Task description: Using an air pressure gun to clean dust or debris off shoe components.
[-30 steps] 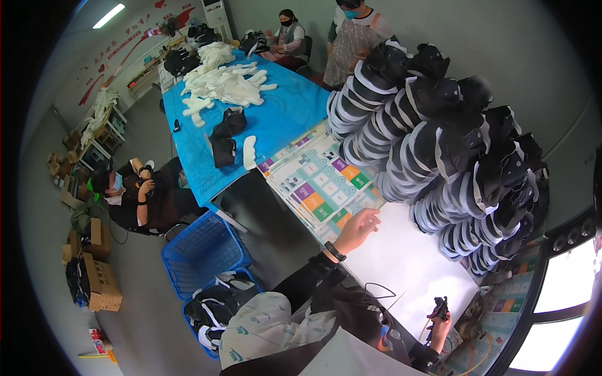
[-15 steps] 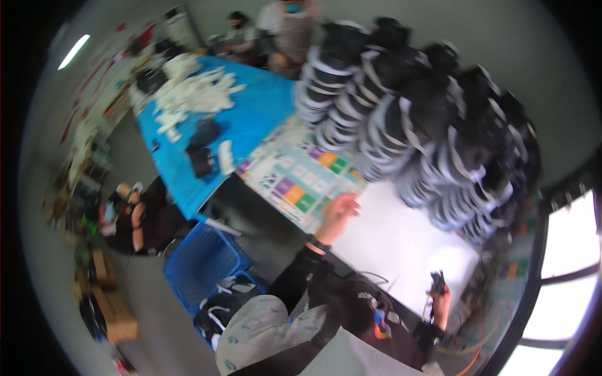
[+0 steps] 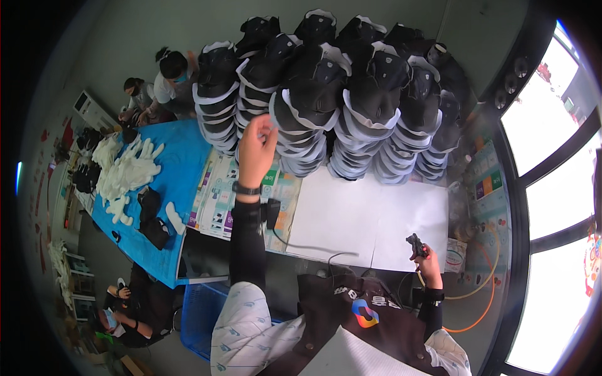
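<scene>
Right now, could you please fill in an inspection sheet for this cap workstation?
Surface: white sheet over the table, blue cloth at left.
Job's things: stacked black caps along the wall.
Clutter: white pieces on the blue cloth.
Hands: left hand raised toward the caps; right hand grips a small black tool.
Cables: orange hose at right.
Surroundings: windows, co-workers at left.

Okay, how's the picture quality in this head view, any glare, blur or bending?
Head view: sharp, no motion blur; windows on the right are blown out to white; fisheye bends the table edges and darkens the corners; the left hand at the stacked caps and the right hand are evenly lit.
</scene>
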Available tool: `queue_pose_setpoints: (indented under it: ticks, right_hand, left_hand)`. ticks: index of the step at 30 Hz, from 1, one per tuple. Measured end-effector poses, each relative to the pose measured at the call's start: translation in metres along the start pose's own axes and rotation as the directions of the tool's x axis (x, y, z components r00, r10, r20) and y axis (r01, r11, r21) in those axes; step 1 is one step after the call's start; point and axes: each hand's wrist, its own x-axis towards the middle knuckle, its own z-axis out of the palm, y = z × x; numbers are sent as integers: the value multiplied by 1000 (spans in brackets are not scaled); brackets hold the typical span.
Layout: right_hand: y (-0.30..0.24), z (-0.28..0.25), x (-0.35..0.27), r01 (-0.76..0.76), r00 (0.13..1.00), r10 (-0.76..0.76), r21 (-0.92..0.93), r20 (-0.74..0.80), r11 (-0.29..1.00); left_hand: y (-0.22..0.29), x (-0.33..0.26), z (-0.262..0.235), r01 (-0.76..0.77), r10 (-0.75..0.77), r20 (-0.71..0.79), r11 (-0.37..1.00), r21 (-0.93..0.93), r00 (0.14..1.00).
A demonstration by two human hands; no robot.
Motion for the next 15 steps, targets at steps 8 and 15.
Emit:
queue_pose_setpoints:
  ticks: [8, 15]
  right_hand:
    - [30, -12, -3, -26, 997, 27, 2, -68, 1000]
    - [67, -12, 19, -8, 982, -60, -355, -179, 935]
  left_hand:
    - [15, 145, 89, -111, 116, 11, 914, 391, 993]
    - [26, 220, 159, 172, -280, 51, 715, 678, 959]
